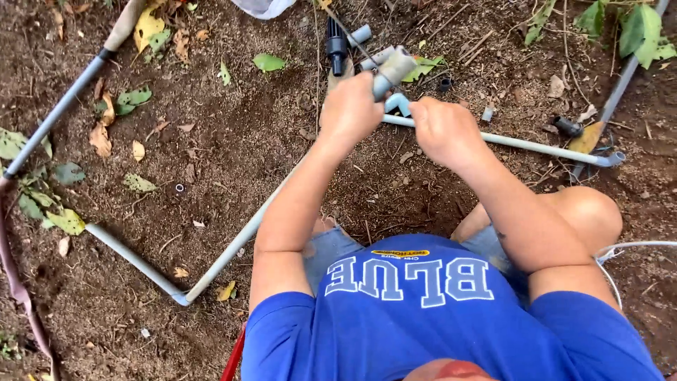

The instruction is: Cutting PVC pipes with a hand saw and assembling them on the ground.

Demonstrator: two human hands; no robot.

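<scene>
Down low over bare soil: left hand (350, 106) with fingers clamped around a short grey pipe piece (393, 69), raised just above the long grey pipe (536, 147); right hand (443, 127) fisted beside it, touching that pipe, contents hidden; black fitting (336, 46) just beyond.

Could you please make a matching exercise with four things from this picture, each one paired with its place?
Things:
1. short grey plastic pipe piece
2. long grey plastic pipe
3. black cylindrical fitting
4. yellow dry leaf

Places:
A. top left, on the soil
B. gripped in the left hand
C. lying on the ground, running right from the right hand
D. on the soil above the left hand

Pairs: 1-B, 2-C, 3-D, 4-A
</scene>
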